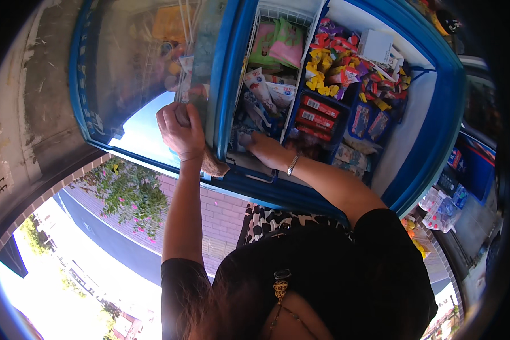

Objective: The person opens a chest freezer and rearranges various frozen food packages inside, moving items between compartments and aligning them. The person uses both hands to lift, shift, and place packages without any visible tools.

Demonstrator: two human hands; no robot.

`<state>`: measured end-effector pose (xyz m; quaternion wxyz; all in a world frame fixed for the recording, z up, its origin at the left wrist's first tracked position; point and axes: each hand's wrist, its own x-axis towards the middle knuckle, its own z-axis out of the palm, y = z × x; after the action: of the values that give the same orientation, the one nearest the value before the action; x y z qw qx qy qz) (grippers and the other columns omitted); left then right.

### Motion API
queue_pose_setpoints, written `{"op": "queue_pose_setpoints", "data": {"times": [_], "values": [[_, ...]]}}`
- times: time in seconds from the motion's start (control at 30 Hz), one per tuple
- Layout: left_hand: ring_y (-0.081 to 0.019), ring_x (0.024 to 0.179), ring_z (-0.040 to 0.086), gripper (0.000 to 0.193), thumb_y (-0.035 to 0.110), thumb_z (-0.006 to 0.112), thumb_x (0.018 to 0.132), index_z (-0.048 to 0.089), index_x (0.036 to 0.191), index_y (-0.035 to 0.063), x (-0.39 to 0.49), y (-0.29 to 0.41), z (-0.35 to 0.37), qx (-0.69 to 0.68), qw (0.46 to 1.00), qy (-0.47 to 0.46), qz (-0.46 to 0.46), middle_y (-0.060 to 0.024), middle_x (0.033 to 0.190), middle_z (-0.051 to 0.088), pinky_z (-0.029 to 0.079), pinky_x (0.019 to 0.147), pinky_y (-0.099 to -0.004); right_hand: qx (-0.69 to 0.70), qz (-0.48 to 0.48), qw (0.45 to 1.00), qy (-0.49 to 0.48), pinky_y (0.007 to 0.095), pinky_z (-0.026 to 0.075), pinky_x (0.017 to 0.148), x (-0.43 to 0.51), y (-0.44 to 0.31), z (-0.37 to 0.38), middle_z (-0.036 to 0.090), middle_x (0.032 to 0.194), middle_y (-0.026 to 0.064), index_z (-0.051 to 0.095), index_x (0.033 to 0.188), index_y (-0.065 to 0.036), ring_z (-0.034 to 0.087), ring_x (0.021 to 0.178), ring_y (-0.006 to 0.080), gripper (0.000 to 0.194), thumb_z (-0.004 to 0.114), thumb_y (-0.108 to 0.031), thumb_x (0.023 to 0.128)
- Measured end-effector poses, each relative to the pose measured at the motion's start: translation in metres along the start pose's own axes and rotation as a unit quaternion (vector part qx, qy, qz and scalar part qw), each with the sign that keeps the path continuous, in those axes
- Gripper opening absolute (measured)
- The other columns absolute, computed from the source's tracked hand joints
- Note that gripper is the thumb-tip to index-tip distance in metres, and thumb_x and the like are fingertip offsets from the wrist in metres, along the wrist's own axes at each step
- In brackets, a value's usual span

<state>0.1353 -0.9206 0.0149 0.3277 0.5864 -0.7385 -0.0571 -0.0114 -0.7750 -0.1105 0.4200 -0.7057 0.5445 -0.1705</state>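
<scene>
My left hand (180, 131) is closed around a brown cloth (214, 165), above the glass lid (140, 72) of a blue chest freezer. Part of the cloth hangs past my wrist beside the lid's blue frame. Inside the freezer's open side, my right hand (268, 148) reaches into the front end of a white wire basket (287, 16). Its fingers are at blue-and-white wrapped packages (255, 111); the fingertips are partly hidden, so a grip cannot be made out. Farther back in the basket lie white cone-shaped packages (259, 85) and green-and-pink bags (280, 42).
Right of the basket are red boxes (316, 114), yellow, red and purple wrapped pieces (323, 68), and a white box (375, 44). The freezer's thick blue rim (425, 148) curves around them. Clear plastic packs (442, 208) stand outside at right. A flowering bush (127, 191) grows beyond brick paving.
</scene>
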Motion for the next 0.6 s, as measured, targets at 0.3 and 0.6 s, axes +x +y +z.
{"op": "queue_pose_setpoints", "data": {"times": [0.3, 0.6], "values": [[-0.0335, 0.088, 0.059, 0.022, 0.022, 0.068, 0.084, 0.059, 0.097, 0.0066, -0.003, -0.004, -0.001, 0.011, 1.000, -0.002, 0.002, -0.0121, 0.096, 0.058, 0.048, 0.076, -0.0441, -0.122, 0.135, 0.956, 0.231, 0.0434, 0.053, 0.076, 0.026, 0.009, -0.042, 0.056, 0.104, 0.0170, 0.057, 0.115, 0.000, 0.059, 0.100, 0.0340, 0.043, 0.073, -0.015, 0.078], [-0.0338, 0.088, 0.060, 0.022, 0.023, 0.068, 0.084, 0.060, 0.097, 0.0072, -0.001, -0.005, -0.001, 0.011, 1.000, 0.003, 0.013, -0.0121, 0.096, 0.058, 0.049, 0.075, -0.0436, -0.063, 0.141, 0.982, 0.109, 0.0432, 0.055, 0.064, 0.026, 0.017, -0.090, 0.069, 0.082, 0.0191, 0.070, 0.095, -0.004, 0.068, 0.079, 0.0354, 0.024, 0.060, -0.010, 0.075]]}}
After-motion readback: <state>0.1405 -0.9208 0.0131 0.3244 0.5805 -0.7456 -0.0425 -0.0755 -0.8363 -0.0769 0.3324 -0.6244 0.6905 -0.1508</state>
